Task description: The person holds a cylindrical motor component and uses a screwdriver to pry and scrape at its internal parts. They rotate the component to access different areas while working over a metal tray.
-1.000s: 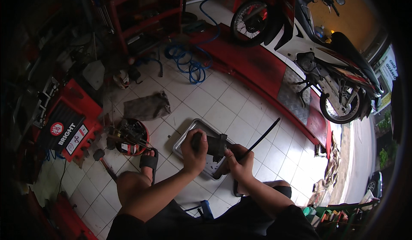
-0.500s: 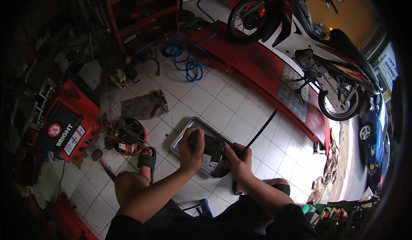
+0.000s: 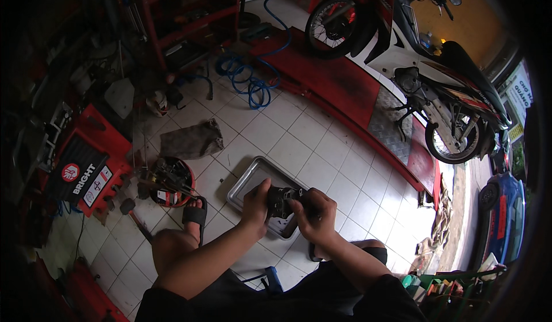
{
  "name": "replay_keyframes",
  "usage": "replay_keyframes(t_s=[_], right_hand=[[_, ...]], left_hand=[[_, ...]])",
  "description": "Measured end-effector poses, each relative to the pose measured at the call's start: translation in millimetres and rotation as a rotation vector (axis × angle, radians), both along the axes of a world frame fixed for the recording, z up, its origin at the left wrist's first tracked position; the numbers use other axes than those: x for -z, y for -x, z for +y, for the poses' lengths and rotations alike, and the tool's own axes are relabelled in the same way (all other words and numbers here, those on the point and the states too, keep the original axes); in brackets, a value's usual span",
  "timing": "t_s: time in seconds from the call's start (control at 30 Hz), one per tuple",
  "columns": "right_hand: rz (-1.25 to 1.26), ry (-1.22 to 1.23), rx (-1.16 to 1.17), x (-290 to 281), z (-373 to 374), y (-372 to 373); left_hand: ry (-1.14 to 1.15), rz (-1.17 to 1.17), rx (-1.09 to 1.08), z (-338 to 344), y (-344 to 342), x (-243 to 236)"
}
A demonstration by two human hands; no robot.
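Note:
Over a shallow metal tray (image 3: 251,178) on the tiled floor I hold a dark, rounded mechanical part (image 3: 280,202) with small metal fittings on its face. My left hand (image 3: 255,211) is wrapped round its left side, thumb on top. On the other side my right hand (image 3: 319,218) has its fingers curled, with the thumb against the part's right edge. Something dark shows within the right hand's grip, too shadowed to name. Small bits lie in the tray below the part.
Left of the tray, a red tub (image 3: 192,175) holds tools beside a hammer (image 3: 137,221) and a grey cloth (image 3: 192,139). A blue coiled hose (image 3: 259,92) lies farther off. On a red lift platform (image 3: 345,97) stands a motorcycle (image 3: 425,74). A red-and-black case (image 3: 86,166) stands at left.
The part has turned in my hands, so its fitted face now shows upward. The long black strip that stuck out past my right hand no longer shows. Outside, the blue car appears in a different position.

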State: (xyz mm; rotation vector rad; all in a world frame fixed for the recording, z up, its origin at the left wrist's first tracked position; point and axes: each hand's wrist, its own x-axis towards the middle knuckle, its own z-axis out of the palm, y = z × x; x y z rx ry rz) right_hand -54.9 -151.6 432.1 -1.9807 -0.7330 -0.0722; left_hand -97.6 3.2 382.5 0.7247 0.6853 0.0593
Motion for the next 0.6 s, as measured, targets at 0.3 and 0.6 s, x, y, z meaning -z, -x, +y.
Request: replay_keyframes(t_s=[0.3, 0.6], right_hand=[[-0.130, 0.129, -0.065, -5, 2, -6], [-0.412, 0.177, -0.207, 3, -5, -20]], left_hand=[[0.121, 0.014, 0.001, 0, 5, 6], [0.192, 0.075, 0.046, 2, 6, 5]])
